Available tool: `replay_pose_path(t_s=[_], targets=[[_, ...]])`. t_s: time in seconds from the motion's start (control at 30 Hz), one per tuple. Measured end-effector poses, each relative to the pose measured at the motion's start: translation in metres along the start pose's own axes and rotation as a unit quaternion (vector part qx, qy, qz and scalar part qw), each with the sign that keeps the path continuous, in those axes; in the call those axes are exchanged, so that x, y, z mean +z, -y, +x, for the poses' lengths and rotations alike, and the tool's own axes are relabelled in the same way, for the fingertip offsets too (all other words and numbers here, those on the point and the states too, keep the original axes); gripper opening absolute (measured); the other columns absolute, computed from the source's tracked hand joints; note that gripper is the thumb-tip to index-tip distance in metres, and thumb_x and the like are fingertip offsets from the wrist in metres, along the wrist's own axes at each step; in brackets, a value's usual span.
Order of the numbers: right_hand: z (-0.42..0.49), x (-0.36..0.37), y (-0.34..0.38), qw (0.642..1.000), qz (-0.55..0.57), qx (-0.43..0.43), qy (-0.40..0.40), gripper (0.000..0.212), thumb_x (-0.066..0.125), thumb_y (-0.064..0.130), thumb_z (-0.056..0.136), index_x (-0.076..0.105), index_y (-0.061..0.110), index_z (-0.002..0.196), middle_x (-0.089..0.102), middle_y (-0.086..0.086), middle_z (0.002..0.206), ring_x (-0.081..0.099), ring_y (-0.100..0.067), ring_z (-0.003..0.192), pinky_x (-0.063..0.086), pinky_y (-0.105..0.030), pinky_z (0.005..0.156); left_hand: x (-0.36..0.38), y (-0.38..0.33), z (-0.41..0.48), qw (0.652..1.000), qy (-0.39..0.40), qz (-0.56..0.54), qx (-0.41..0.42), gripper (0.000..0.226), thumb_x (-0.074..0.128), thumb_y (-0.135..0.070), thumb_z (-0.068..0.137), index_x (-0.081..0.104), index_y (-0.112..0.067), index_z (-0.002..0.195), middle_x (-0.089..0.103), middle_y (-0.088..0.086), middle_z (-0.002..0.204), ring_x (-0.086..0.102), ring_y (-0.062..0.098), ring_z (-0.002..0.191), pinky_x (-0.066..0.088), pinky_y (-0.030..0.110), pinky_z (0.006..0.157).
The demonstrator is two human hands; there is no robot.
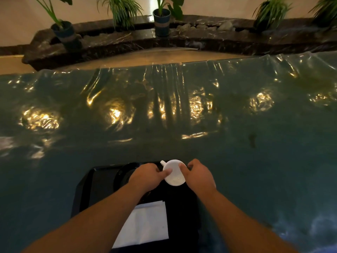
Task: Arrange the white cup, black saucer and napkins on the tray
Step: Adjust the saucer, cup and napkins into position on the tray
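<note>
A white cup (174,173) sits near the far right part of a black tray (91,181), its handle pointing up and left. My left hand (147,177) grips its left side and my right hand (197,177) grips its right side. A black saucer (124,172) lies on the tray left of the cup, partly hidden by my left hand. White napkins (145,225) lie flat on the near part of the tray, between my forearms. Whether the cup rests on the tray or is lifted off it cannot be told.
The tray lies on a large table under a wrinkled, shiny blue-green plastic cover (182,115). Beyond the far edge runs a dark stone ledge (200,41) with several potted plants (161,21).
</note>
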State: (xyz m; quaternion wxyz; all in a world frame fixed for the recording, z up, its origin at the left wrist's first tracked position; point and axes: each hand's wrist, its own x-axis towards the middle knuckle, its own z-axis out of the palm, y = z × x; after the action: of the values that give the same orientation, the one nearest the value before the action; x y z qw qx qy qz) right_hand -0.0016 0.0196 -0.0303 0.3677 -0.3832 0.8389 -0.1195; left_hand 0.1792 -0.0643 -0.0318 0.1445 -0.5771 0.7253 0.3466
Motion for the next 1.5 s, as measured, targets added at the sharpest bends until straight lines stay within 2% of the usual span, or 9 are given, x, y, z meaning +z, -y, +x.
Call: replay_pose_path(t_s=[0.13, 0.3, 0.53, 0.67, 0.83, 0.97, 1.1, 1.33, 1.5], targets=[[-0.007, 0.009, -0.011, 0.995, 0.076, 0.044, 0.037, 0.012, 0.06, 0.035, 0.095, 0.057, 0.024, 0.094, 0.071, -0.001, 0.082, 0.071, -0.019, 0.068, 0.063, -0.04, 0.06, 0.001, -0.003, 0.006, 1.0, -0.022, -0.014, 0.014, 0.045, 0.052, -0.063, 0.095, 0.061, -0.025, 0.072, 0.063, -0.005, 0.072, 0.064, 0.016, 0.075, 0.045, 0.033, 0.063], [0.005, 0.004, -0.008, 0.985, 0.142, 0.057, 0.075, 0.011, 0.061, 0.024, 0.101, 0.058, 0.014, 0.096, 0.074, -0.012, 0.077, 0.075, -0.025, 0.063, 0.066, -0.042, 0.059, 0.005, -0.009, 0.01, 1.0, -0.001, 0.0, -0.006, 0.036, 0.06, -0.051, 0.094, 0.057, -0.028, 0.067, 0.059, -0.006, 0.066, 0.063, 0.02, 0.074, 0.044, 0.032, 0.064], [0.02, -0.007, -0.001, 0.986, 0.127, 0.047, 0.092, 0.014, 0.063, 0.024, 0.099, 0.06, 0.01, 0.098, 0.073, -0.02, 0.081, 0.075, -0.032, 0.067, 0.065, -0.044, 0.058, 0.004, -0.01, 0.011, 0.998, 0.039, 0.006, -0.04, 0.039, 0.067, -0.059, 0.086, 0.075, -0.021, 0.091, 0.075, -0.002, 0.08, 0.071, 0.017, 0.072, 0.062, 0.039, 0.077], [0.017, 0.002, -0.003, 0.998, 0.061, 0.001, 0.02, 0.02, 0.063, 0.037, 0.095, 0.058, 0.022, 0.084, 0.068, -0.004, 0.078, 0.07, -0.025, 0.067, 0.064, -0.045, 0.064, -0.001, -0.013, 0.005, 0.997, 0.022, 0.067, -0.012, 0.043, 0.07, -0.066, 0.079, 0.068, -0.024, 0.083, 0.07, -0.004, 0.077, 0.068, 0.016, 0.075, 0.059, 0.037, 0.074], [0.001, 0.0, -0.007, 1.0, 0.016, -0.013, -0.003, 0.037, 0.059, 0.061, 0.093, 0.058, 0.024, 0.1, 0.065, 0.007, 0.087, 0.063, -0.012, 0.077, 0.046, -0.03, 0.059, -0.009, -0.021, -0.005, 0.996, -0.067, 0.051, 0.027, 0.05, 0.071, -0.072, 0.072, 0.057, -0.027, 0.088, 0.063, -0.007, 0.082, 0.06, 0.012, 0.075, 0.046, 0.032, 0.061], [-0.004, 0.004, -0.012, 0.994, 0.087, 0.032, 0.049, 0.019, 0.065, 0.039, 0.092, 0.058, 0.022, 0.098, 0.071, -0.002, 0.085, 0.071, -0.019, 0.069, 0.063, -0.039, 0.057, -0.013, -0.024, 0.005, 0.995, -0.071, 0.058, 0.029, 0.029, 0.059, -0.053, 0.093, 0.067, -0.026, 0.098, 0.067, -0.004, 0.089, 0.062, 0.016, 0.082, 0.054, 0.035, 0.072], [0.002, 0.006, -0.012, 0.982, 0.157, 0.071, 0.075, 0.009, 0.063, 0.022, 0.099, 0.06, 0.014, 0.1, 0.075, -0.012, 0.082, 0.076, -0.027, 0.065, 0.066, -0.044, 0.06, -0.008, -0.02, 0.013, 0.999, -0.027, 0.045, -0.003, 0.027, 0.061, -0.047, 0.095, 0.071, -0.023, 0.093, 0.068, -0.002, 0.083, 0.065, 0.017, 0.08, 0.057, 0.037, 0.076], [0.016, -0.002, -0.005, 0.987, 0.133, 0.048, 0.08, 0.009, 0.063, 0.024, 0.098, 0.06, 0.017, 0.093, 0.07, -0.018, 0.092, 0.076, -0.031, 0.069, 0.066, -0.042, 0.058, 0.001, -0.018, 0.015, 0.998, -0.003, 0.063, -0.024, 0.029, 0.066, -0.05, 0.089, 0.067, -0.021, 0.09, 0.065, -0.001, 0.081, 0.065, 0.018, 0.078, 0.058, 0.037, 0.075], [0.021, -0.008, 0.0, 0.992, 0.099, 0.028, 0.079, 0.015, 0.063, 0.031, 0.099, 0.061, 0.019, 0.091, 0.069, -0.014, 0.087, 0.075, -0.033, 0.075, 0.066, -0.043, 0.062, 0.004, -0.015, 0.012, 0.997, 0.021, 0.075, 0.02, 0.033, 0.065, -0.052, 0.09, 0.066, -0.021, 0.101, 0.061, -0.004, 0.086, 0.06, 0.017, 0.081, 0.046, 0.031, 0.069]])
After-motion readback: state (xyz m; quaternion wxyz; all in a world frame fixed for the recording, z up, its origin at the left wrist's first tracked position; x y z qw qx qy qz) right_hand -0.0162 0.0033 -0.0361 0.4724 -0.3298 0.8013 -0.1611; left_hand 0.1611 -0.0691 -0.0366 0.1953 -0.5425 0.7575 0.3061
